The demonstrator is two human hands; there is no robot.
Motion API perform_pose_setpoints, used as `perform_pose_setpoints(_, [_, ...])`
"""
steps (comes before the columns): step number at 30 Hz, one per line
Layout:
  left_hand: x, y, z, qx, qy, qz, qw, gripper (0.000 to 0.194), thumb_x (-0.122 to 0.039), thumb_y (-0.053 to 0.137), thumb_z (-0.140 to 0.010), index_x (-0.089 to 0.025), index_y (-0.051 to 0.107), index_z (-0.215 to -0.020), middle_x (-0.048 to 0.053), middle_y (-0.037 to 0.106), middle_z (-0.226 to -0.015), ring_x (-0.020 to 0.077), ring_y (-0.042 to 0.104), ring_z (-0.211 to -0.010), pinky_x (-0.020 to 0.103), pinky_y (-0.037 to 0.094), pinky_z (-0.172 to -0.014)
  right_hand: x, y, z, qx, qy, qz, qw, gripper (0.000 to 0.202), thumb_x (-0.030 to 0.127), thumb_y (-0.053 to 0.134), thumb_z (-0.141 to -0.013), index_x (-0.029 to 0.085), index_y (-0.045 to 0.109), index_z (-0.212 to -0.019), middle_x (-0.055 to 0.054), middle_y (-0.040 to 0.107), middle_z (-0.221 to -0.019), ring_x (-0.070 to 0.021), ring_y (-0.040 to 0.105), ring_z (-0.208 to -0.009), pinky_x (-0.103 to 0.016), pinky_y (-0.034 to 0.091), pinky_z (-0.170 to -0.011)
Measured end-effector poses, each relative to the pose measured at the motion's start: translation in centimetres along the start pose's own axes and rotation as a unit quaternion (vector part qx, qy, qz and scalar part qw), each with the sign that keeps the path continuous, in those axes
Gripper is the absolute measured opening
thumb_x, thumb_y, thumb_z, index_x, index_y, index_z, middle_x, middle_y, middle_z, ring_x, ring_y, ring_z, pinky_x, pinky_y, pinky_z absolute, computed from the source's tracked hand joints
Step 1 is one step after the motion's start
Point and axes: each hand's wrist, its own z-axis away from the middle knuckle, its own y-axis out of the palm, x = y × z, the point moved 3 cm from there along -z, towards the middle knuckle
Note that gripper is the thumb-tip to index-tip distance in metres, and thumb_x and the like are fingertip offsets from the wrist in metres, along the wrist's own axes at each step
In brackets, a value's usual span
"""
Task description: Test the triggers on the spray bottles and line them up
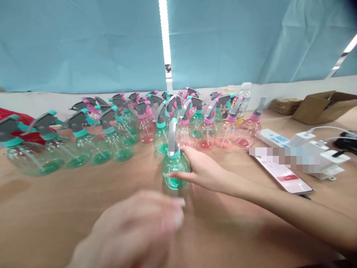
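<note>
A green see-through spray bottle (173,169) with a grey trigger and teal collar stands upright on the brown table (55,208), a little in front of the rest. My right hand (199,169) is wrapped around its right side, thumb across the front. My left hand (134,230) hovers blurred in the near foreground, below and left of the bottle, fingers loosely curled and holding nothing. Behind stand several green spray bottles (111,141) and pink spray bottles (205,130) in rows.
A phone (284,175) lies to the right, beside a white power strip (272,138) with chargers (329,160) and cables. Cardboard boxes (318,106) sit at the far right. A red bag (11,115) is at the left. Blue curtains hang behind.
</note>
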Motion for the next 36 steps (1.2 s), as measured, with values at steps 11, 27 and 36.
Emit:
perform_pose_setpoints(11, [5.1,4.3,-8.5,-0.121,0.05,0.076,0.988,0.034,-0.023,0.053,-0.09,-0.021,0.046,-0.123,0.009,0.052,-0.121,0.023,0.055,-0.111,0.041,0.051,-0.092,0.0,-0.3,1.0,-0.007,-0.009,0.002,1.0,0.056,0.058,0.065,-0.079,0.017,0.05,-0.115,-0.009,0.064,-0.103,-0.0257,0.063,-0.089,-0.035,0.046,-0.068])
perform_pose_setpoints(27, [1.9,4.6,-12.0,0.004,-0.124,0.205,0.971,0.031,-0.028,0.061,-0.083,-0.023,0.051,-0.112,0.002,0.063,-0.105,0.0195,0.061,-0.093,0.034,0.05,-0.08,-0.6,1.2,0.8,-0.075,-0.1,-0.005,0.992,0.057,0.059,0.073,-0.07,0.02,0.055,-0.107,-0.009,0.061,-0.114,-0.0256,0.06,-0.102,-0.038,0.051,-0.082])
perform_pose_setpoints(36, [3.3,5.0,-11.9,-0.041,-0.092,0.237,0.966,0.041,-0.034,0.059,-0.085,-0.026,0.049,-0.124,0.001,0.061,-0.096,0.0198,0.058,-0.086,0.035,0.047,-0.079,-0.7,2.0,0.6,-0.115,-0.099,0.016,0.988,0.063,0.065,0.067,-0.072,0.016,0.054,-0.109,-0.01,0.062,-0.103,-0.0256,0.061,-0.095,-0.038,0.052,-0.077])
